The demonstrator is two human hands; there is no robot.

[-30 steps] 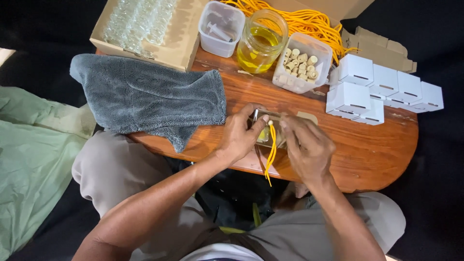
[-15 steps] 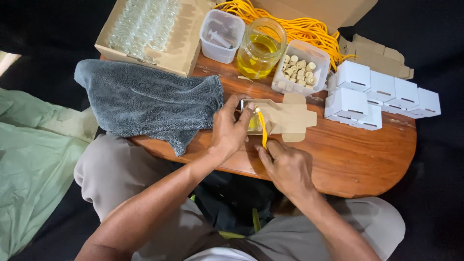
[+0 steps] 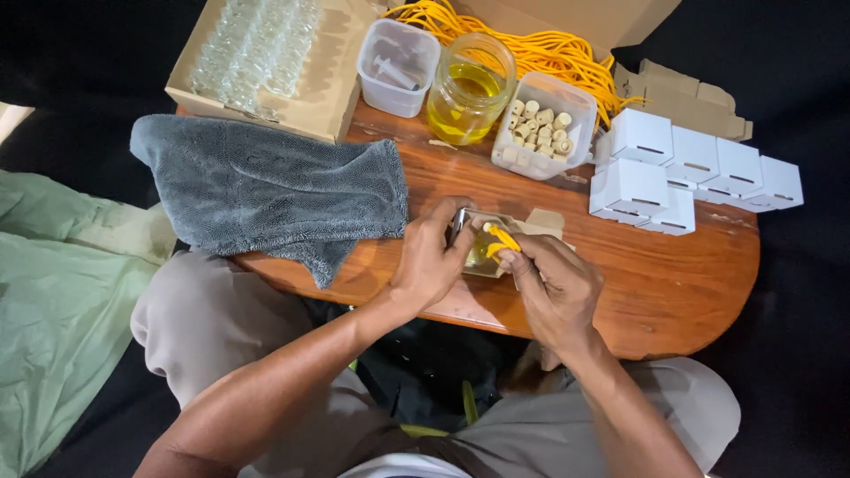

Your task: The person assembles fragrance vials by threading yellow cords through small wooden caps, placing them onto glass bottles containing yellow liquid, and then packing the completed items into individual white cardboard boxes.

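Observation:
My left hand (image 3: 434,257) grips a small glass bottle (image 3: 474,246) with yellowish liquid, held over a flat brown cardboard piece (image 3: 542,221) on the wooden table (image 3: 673,274). My right hand (image 3: 553,279) pinches a yellow cord (image 3: 503,237) at the bottle's top. The bottle is mostly hidden by my fingers.
A grey towel (image 3: 266,190) lies left on the table. Behind stand a jar of yellow oil (image 3: 469,88), a tub of corks (image 3: 542,124), a tub with a syringe (image 3: 398,57), a box of glass bottles (image 3: 257,44), yellow cords (image 3: 531,44) and white boxes (image 3: 691,168).
The long hanging yellow cord has been gathered up short at the bottle's top. My right hand has moved back up from the table's front edge to the bottle.

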